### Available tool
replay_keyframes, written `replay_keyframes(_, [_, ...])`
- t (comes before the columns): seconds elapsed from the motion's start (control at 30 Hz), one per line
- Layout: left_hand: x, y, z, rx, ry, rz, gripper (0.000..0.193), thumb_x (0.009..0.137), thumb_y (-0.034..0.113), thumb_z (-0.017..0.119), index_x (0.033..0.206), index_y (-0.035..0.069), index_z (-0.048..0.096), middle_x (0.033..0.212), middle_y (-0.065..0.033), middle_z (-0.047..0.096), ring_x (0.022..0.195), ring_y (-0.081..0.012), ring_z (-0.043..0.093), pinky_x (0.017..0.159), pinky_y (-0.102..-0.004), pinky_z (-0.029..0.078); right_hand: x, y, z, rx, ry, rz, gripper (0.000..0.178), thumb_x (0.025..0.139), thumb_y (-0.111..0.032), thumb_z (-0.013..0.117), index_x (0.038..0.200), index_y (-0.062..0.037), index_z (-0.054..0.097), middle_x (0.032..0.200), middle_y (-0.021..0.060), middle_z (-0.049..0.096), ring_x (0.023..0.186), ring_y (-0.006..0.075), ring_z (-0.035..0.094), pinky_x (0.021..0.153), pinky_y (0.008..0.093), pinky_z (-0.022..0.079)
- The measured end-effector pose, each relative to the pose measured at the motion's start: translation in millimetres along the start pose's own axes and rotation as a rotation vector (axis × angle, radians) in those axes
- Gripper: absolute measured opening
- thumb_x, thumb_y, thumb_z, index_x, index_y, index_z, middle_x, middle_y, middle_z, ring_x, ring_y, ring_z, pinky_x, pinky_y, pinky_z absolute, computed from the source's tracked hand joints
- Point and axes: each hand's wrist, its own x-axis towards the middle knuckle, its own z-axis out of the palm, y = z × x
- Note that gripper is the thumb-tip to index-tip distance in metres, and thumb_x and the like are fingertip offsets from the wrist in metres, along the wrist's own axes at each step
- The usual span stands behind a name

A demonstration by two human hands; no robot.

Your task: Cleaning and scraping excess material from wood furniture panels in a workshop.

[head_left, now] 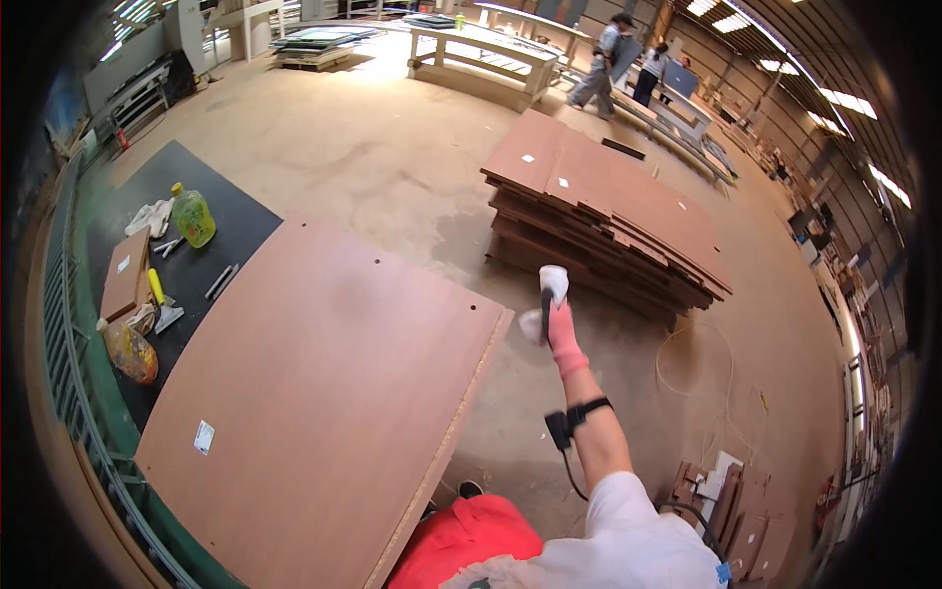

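Observation:
My right hand is stretched forward in a pink-cuffed white glove, with a dark band across it. It is in the air just beyond the far right corner of a large reddish-brown panel, apart from it as far as I can see. The fingers are blurred, and whether they hold anything is not visible. A black strap with a small box is around my right forearm. The panel bears a small white label, several dark holes, and a raw chipboard edge. My left hand is out of sight.
A stack of brown panels stands ahead on the right. On a dark surface at left are a green bottle, a yellow-handled scraper and an orange-stained jug. Smaller boards lie lower right. People carry a panel far off.

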Motion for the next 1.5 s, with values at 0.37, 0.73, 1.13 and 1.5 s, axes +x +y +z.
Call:
replay_keyframes(0.37, [2, -14, 151, -0.442, -0.088, -0.668, 0.042, 0.093, 0.027, 0.036, 0.117, -0.006, 0.046, 0.118, -0.0206, 0.050, 0.105, -0.0309, 0.050, 0.091, -0.0350, 0.039, -52, -72, 72, -0.840, -0.483, -0.626, 0.059, 0.072, -0.027, 0.061, 0.119, 0.0049, 0.044, 0.126, 0.0221, 0.039, 0.121, 0.0375, 0.032, 0.105, 0.0469, 0.018])
replay_keyframes(0.73, [53, 30, 16, -0.098, -0.462, -0.689, 0.031, 0.088, 0.002, 0.034, 0.117, 0.001, 0.046, 0.116, -0.0152, 0.050, 0.102, -0.0247, 0.052, 0.085, -0.0317, 0.045, 61, -157, 279, -0.802, -0.626, -0.859, 0.060, 0.079, -0.035, 0.056, 0.126, -0.0010, 0.039, 0.130, 0.0189, 0.039, 0.123, 0.0320, 0.033, 0.105, 0.0437, 0.020])
replay_keyframes(1.13, [116, 68, -46, -0.101, -0.117, -0.646, 0.029, 0.091, 0.020, 0.041, 0.085, 0.001, 0.062, 0.074, -0.0192, 0.060, 0.070, -0.0309, 0.059, 0.064, -0.0370, 0.047, 52, -258, 505, -0.650, -0.817, -0.951, 0.057, 0.081, -0.039, 0.051, 0.124, -0.0035, 0.042, 0.132, 0.0120, 0.039, 0.125, 0.0279, 0.032, 0.106, 0.0466, 0.016])
replay_keyframes(1.5, [143, 65, -34, -0.311, -0.350, -0.870, 0.027, 0.089, 0.018, 0.041, 0.098, 0.000, 0.059, 0.090, -0.0197, 0.060, 0.084, -0.0311, 0.058, 0.074, -0.0362, 0.047, 60, -230, 479, -0.450, -0.570, -0.901, 0.041, 0.075, -0.027, 0.057, 0.105, 0.0004, 0.053, 0.104, 0.0204, 0.055, 0.099, 0.0347, 0.051, 0.091, 0.0424, 0.037])
